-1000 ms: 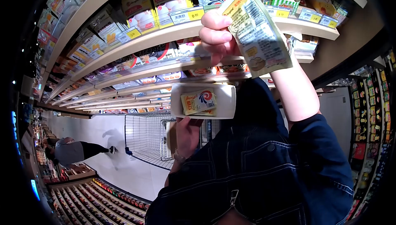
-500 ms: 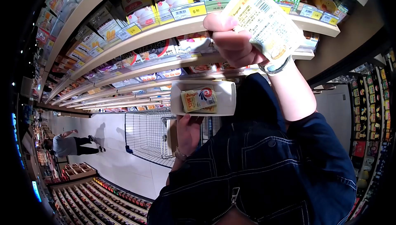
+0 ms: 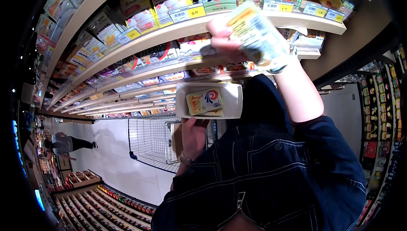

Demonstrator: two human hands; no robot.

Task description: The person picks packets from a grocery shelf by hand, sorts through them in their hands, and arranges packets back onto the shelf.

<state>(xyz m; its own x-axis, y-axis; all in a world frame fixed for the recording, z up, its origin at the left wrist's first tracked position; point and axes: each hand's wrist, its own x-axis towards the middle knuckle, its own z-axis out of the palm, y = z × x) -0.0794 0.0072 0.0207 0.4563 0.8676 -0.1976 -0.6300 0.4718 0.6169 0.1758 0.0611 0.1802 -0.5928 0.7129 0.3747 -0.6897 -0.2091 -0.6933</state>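
Observation:
My right hand [image 3: 227, 40], smeared by motion, is raised in front of the shelf with its fingers closed on a yellow-and-white sachet [image 3: 258, 36]. Printing covers the sachet, but blur makes it unreadable. Below and to the left, my left hand [image 3: 195, 135] grips a small open white box [image 3: 232, 100] by its lower side; part of the fingers is hidden by the box. Inside the box lie a few Angel-brand sachets [image 3: 204, 102], overlapping, the top one marked with a red and blue swirl.
Tiered shelves [image 3: 182, 27] of packets with price tags [image 3: 186, 13] curve across the top. A wire shopping cart [image 3: 148, 137] stands by my left side. Another person [image 3: 63, 143] is in the aisle at far left. Shelves of jars [image 3: 379, 112] stand at far right.
The sachet in my right hand has dropped slightly and turned, now blurred. The box in my left hand stays in place. The person in the aisle has changed stance and shifted left.

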